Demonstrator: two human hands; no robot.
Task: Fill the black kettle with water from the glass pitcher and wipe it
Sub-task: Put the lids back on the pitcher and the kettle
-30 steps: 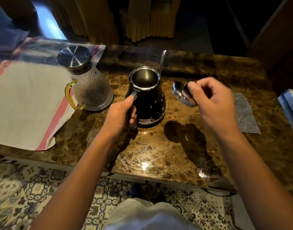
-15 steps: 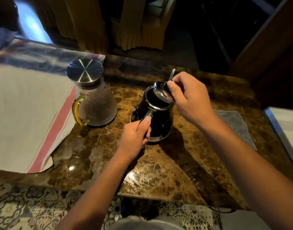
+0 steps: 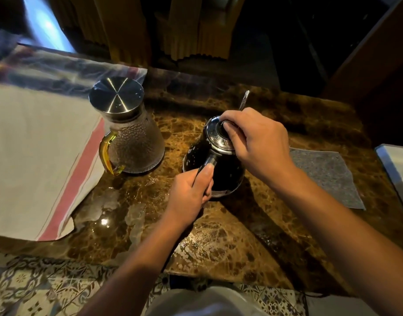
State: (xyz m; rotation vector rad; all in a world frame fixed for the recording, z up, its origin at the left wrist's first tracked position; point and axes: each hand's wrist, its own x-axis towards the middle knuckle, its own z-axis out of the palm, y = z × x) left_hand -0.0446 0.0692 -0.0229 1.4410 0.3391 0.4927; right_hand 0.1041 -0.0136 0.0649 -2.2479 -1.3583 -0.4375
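Left hand: I see it gripping the kettle handle.
Right hand: pinching the lid knob.
Risk: a crooked lid could slip off; droplets make the kettle slippery.

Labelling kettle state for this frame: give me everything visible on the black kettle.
The black kettle stands upright on the brown marble table, right of the glass pitcher and apart from it. Glossy black body flecked with pale spots, silver base ring, thin silver gooseneck spout at the far side. Its shiny metal lid sits on the opening; the right hand pinches its knob. The left hand grips the handle.
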